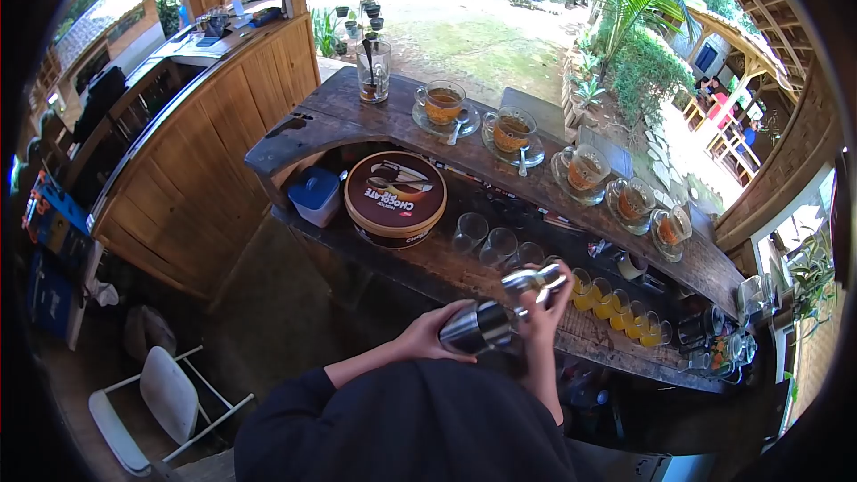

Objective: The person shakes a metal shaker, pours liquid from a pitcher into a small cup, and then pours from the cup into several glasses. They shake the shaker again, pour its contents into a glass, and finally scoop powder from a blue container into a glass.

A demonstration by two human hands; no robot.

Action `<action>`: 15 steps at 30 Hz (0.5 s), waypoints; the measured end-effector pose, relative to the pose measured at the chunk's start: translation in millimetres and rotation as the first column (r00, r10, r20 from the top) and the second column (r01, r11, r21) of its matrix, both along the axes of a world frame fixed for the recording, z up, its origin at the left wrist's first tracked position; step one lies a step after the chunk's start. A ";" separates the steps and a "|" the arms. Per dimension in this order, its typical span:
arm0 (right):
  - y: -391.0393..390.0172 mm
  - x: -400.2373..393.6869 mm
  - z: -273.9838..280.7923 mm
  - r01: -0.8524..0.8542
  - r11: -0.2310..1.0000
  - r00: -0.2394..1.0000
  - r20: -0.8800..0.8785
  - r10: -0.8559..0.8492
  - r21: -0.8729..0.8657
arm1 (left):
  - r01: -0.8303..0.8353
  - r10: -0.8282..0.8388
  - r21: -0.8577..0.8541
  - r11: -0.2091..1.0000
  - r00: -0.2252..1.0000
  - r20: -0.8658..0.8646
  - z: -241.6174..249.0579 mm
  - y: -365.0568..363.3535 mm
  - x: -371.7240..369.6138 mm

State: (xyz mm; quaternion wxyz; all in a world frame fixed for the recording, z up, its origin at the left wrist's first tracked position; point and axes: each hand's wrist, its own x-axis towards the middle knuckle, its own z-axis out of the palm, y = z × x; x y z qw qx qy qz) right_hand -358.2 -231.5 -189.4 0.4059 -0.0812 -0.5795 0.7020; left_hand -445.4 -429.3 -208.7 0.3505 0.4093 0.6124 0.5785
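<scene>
My left hand [427, 333] is wrapped round the steel body of a cocktail shaker [476, 328], which lies tilted in front of my chest. In my right hand [543, 305] is the shiny shaker top [532, 280], held just above the body and apart from it. Both are over the front edge of the wooden counter [464, 282]. Beyond them on the lower shelf stand several clear glasses [498, 247]. Right of my right hand is a row of small glasses of yellow-orange drink [616, 305].
Several glass cups of tea [511, 130] on saucers line the raised ledge, with a tall glass mug [373, 71] at its left end. A round brown chocolate tub [395, 199] and a blue-lidded container [314, 195] sit below. A folding chair [170, 393] stands at left.
</scene>
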 end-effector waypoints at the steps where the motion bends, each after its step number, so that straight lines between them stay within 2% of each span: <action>1: 7.2 4.4 7.5 0.077 0.993 0.996 -0.034 -0.080 -0.092 | 0.009 -0.001 0.024 1.000 0.953 -0.303 -1.7 -3.4 -2.9; 2: 13.7 8.0 15.2 0.148 0.972 0.985 -0.060 -0.162 -0.185 | 0.011 -0.003 0.027 1.000 0.953 -0.302 -8.7 -5.1 -4.6; 4: 25.1 17.5 14.9 0.245 0.969 0.969 0.027 -0.244 -0.019 | -0.089 0.097 0.137 0.987 0.994 -0.053 -20.1 -8.7 -5.9; 5: 24.7 23.0 13.9 0.205 0.979 0.971 0.118 -0.206 0.016 | -0.158 0.164 0.148 0.976 0.986 -0.033 -25.4 -11.8 -9.9; 6: 30.3 25.1 -1.7 0.166 0.978 0.971 0.153 -0.185 0.129 | -0.158 0.164 0.147 0.976 0.986 -0.031 -24.1 -10.5 -13.7; 8: 18.7 26.8 -19.6 0.071 0.963 0.962 0.237 -0.134 0.259 | -0.336 0.315 0.317 0.887 0.942 0.117 -23.4 -4.8 -23.5; 9: 19.8 26.5 -39.4 0.066 0.902 0.968 0.193 -0.162 0.428 | -0.359 0.338 0.347 0.866 0.933 0.122 -31.1 0.1 -31.5; 10: 22.3 26.3 -59.0 0.062 0.901 0.968 0.194 -0.159 0.430 | -0.363 0.341 0.349 0.864 0.932 0.124 -37.4 3.1 -38.6; 11: 25.4 25.5 -77.1 0.065 0.835 0.953 0.214 -0.214 0.546 | -0.365 0.387 0.330 0.870 0.922 0.000 -42.5 4.9 -45.3; 13: 21.7 20.7 -76.5 0.072 0.678 0.920 0.213 -0.328 0.732 | -0.345 0.424 0.305 0.888 0.870 -0.250 -33.5 7.0 -54.6; 14: 20.9 17.7 -76.2 0.071 0.680 0.921 0.214 -0.325 0.730 | -0.347 0.426 0.303 0.888 0.869 -0.252 -35.9 9.5 -54.9; 15: 20.1 15.8 -76.2 0.078 0.599 0.910 0.188 -0.369 0.797 | -0.346 0.455 0.339 0.875 0.828 -0.329 -40.8 13.9 -56.3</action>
